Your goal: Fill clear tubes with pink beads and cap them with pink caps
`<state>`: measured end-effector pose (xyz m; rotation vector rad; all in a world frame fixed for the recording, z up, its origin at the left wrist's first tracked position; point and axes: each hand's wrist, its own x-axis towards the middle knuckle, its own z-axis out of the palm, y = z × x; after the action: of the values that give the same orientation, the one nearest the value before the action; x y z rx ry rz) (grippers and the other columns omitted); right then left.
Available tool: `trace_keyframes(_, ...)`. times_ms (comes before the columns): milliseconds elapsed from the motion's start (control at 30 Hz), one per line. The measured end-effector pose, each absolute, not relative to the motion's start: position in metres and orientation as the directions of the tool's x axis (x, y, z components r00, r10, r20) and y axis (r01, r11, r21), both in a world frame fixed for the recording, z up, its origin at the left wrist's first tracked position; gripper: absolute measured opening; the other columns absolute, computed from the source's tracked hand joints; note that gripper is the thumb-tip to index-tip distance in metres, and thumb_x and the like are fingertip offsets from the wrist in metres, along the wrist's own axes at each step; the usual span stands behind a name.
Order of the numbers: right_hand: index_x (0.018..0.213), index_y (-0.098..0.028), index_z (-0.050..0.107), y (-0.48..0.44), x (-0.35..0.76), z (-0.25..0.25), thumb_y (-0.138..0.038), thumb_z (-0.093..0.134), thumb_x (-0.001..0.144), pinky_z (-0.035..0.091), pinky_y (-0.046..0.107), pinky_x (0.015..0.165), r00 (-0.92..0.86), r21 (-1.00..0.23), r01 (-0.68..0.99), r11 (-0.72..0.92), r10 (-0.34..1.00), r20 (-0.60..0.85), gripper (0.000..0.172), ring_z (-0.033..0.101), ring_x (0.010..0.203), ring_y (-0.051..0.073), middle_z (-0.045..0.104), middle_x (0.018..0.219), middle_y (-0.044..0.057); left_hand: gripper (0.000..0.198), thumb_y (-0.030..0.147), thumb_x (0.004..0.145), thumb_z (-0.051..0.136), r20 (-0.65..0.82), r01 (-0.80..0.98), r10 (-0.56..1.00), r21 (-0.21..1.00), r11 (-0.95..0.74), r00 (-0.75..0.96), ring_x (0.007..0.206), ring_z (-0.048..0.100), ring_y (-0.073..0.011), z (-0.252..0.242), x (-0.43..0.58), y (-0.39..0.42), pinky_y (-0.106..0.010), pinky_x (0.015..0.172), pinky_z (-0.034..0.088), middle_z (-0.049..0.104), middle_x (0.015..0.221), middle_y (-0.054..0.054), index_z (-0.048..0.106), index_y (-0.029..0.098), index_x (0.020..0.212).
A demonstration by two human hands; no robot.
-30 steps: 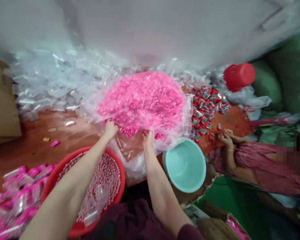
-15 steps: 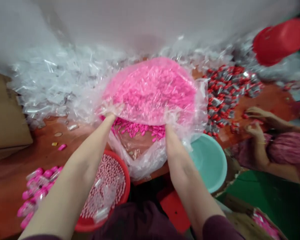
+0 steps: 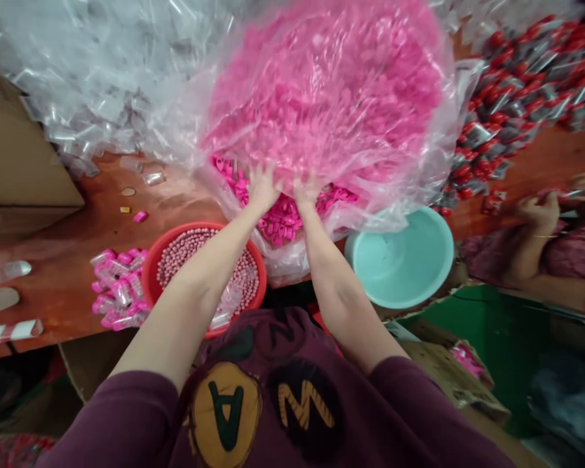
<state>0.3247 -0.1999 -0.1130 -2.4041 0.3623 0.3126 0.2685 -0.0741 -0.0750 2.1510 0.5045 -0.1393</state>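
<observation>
A large clear plastic bag lies on the table in front of me, bulging with small bright pink plastic pieces. Both my hands are at its mouth, side by side. My left hand rests among the loose pink pieces with its fingers stretched forward and apart. Close to it, my right hand reaches the same way, its fingertips partly veiled by the bag's film. Neither hand visibly grips anything. Below my left forearm stands a red basin of small pale pink beads, with some clear pieces on top.
A pale turquoise basin stands at right. Clear plastic caps are heaped at back left beside a cardboard box. Pink-capped pieces lie left of the red basin. Red-and-clear pieces are piled near a co-worker's hands.
My hands have let go of the bag's edge and moved closer together, down onto the pink pieces at its mouth. Pieces have slid toward me. The view has tilted down.
</observation>
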Motion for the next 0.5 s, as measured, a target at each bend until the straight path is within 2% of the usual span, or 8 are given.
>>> trace_keyframes(100, 0.168, -0.016, 0.054, -0.203, 0.289, -0.11, -0.037, 0.061, 0.106, 0.042, 0.075, 0.134, 0.945, -0.57, -0.263, -0.778, -0.09, -0.314, 0.066, 0.043, 0.171, 0.041, 0.044, 0.181, 0.027, 0.069, 0.019, 0.102, 0.06, -0.358, 0.437, 0.262, 0.614, -0.657, 0.896, 0.177, 0.03, -0.0488, -0.061, 0.234, -0.087, -0.082, 0.139, 0.027, 0.041, 0.188, -0.019, 0.059, 0.022, 0.17)
trace_keyframes(167, 0.171, -0.016, 0.053, -0.21, 0.266, -0.104, -0.036, 0.061, 0.107, 0.034, 0.078, 0.138, 0.948, -0.528, -0.188, -0.828, -0.012, -0.318, 0.068, 0.03, 0.178, 0.043, 0.031, 0.19, 0.026, 0.071, 0.014, 0.101, 0.057, -0.367, 0.374, 0.175, 0.591, -0.714, 0.914, 0.178, 0.028, -0.0491, -0.051, 0.214, -0.092, -0.085, 0.139, 0.02, 0.04, 0.189, -0.018, 0.058, 0.022, 0.171)
trace_keyframes(233, 0.172, -0.018, 0.053, -0.217, 0.244, -0.098, -0.035, 0.06, 0.106, 0.026, 0.081, 0.139, 0.938, -0.473, -0.108, -0.874, 0.067, -0.339, 0.068, 0.023, 0.18, 0.046, 0.024, 0.193, 0.024, 0.067, 0.011, 0.101, 0.055, -0.368, 0.321, 0.108, 0.588, -0.742, 0.924, 0.18, 0.026, -0.0489, -0.043, 0.197, -0.096, -0.087, 0.14, 0.014, 0.041, 0.189, -0.017, 0.063, 0.021, 0.167)
trace_keyframes(367, 0.174, -0.023, 0.051, -0.232, 0.21, -0.092, -0.03, 0.059, 0.103, 0.022, 0.087, 0.136, 0.91, -0.413, 0.011, -0.911, 0.18, -0.374, 0.072, 0.025, 0.179, 0.047, 0.023, 0.194, 0.024, 0.054, 0.007, 0.1, 0.053, -0.373, 0.233, -0.003, 0.588, -0.775, 0.928, 0.18, 0.028, -0.0459, -0.032, 0.164, -0.106, -0.084, 0.143, 0.01, 0.045, 0.187, -0.018, 0.077, 0.017, 0.148)
trace_keyframes(500, 0.175, -0.02, 0.049, -0.248, 0.195, -0.085, -0.033, 0.064, 0.102, 0.024, 0.087, 0.135, 0.883, -0.367, 0.035, -0.929, 0.201, -0.423, 0.076, 0.023, 0.179, 0.049, 0.021, 0.193, 0.027, 0.051, 0.005, 0.099, 0.053, -0.358, 0.213, -0.044, 0.644, -0.735, 0.933, 0.178, 0.033, -0.0438, -0.019, 0.123, -0.111, -0.084, 0.142, 0.017, 0.053, 0.181, -0.018, 0.08, 0.018, 0.14)
